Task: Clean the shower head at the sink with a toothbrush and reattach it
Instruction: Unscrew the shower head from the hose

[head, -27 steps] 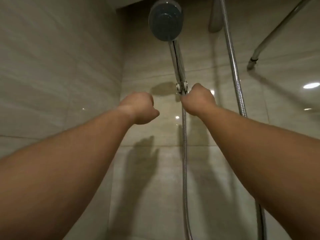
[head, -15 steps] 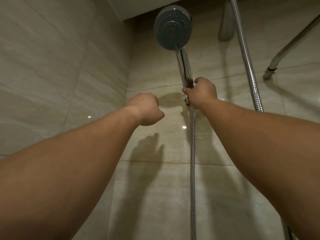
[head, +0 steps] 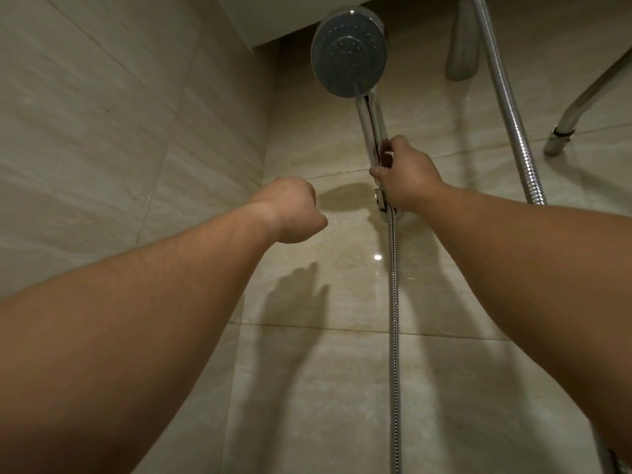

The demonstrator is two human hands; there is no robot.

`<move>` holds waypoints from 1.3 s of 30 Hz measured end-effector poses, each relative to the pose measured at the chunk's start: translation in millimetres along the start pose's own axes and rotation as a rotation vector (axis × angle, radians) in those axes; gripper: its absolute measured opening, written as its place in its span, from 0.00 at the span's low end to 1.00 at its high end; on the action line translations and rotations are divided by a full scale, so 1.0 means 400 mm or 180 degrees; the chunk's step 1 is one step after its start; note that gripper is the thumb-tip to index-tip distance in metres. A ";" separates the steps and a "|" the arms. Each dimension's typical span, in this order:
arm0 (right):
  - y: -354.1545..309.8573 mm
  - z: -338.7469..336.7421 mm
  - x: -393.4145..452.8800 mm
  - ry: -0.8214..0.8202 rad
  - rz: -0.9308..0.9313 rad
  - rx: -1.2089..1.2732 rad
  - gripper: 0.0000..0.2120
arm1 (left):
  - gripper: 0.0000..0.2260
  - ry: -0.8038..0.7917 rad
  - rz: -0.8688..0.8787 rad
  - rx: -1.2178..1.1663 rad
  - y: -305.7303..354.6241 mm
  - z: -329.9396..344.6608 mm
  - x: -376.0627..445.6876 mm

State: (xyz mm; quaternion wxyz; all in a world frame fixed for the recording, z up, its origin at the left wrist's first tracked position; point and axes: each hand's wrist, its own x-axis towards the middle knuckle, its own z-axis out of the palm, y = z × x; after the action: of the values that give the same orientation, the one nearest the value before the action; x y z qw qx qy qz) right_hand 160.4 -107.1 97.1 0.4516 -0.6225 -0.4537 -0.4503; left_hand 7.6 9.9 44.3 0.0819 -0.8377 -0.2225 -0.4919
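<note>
One hand [head: 408, 176] around shower head [head: 349, 51] handle.

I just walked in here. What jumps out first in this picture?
A round chrome shower head with a grey spray face sits high on the beige tiled wall, near the corner. The right hand grips its shiny handle just above the wall bracket, where a ribbed metal hose hangs straight down. The left hand is raised beside it as an empty fist.

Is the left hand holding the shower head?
No. The left hand is a fist in the air, holding nothing, while the right hand grips the shower head by its handle.
</note>
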 end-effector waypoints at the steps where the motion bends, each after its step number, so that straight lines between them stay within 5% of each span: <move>1: -0.002 -0.001 0.003 0.0007 -0.0035 -0.0017 0.18 | 0.14 -0.0009 0.0008 0.0013 0.003 -0.002 0.000; 11: -0.098 -0.013 0.060 -0.0134 -0.0465 -0.0357 0.18 | 0.14 0.0040 -0.0135 -0.0038 -0.009 -0.026 0.002; 19: -0.083 0.008 -0.101 -0.0350 -0.0317 -0.0540 0.18 | 0.17 -0.0109 -0.0287 -0.0340 -0.026 -0.010 -0.125; 31: -0.095 0.043 -0.612 -0.1206 0.0477 -0.0268 0.16 | 0.21 -0.1185 -0.1058 -0.2711 -0.055 0.156 -0.482; 39: -0.120 0.102 -1.030 -0.2130 0.0884 -0.0157 0.13 | 0.10 -0.1474 -0.1812 -0.3921 -0.065 0.333 -0.850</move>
State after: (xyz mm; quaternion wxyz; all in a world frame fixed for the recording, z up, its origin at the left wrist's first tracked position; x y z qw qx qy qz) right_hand 44.8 -123.9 -302.9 0.3198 -0.8018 -0.4765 -0.1668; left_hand -41.0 -19.0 -317.2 -0.5867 -0.7241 -0.1260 -0.3401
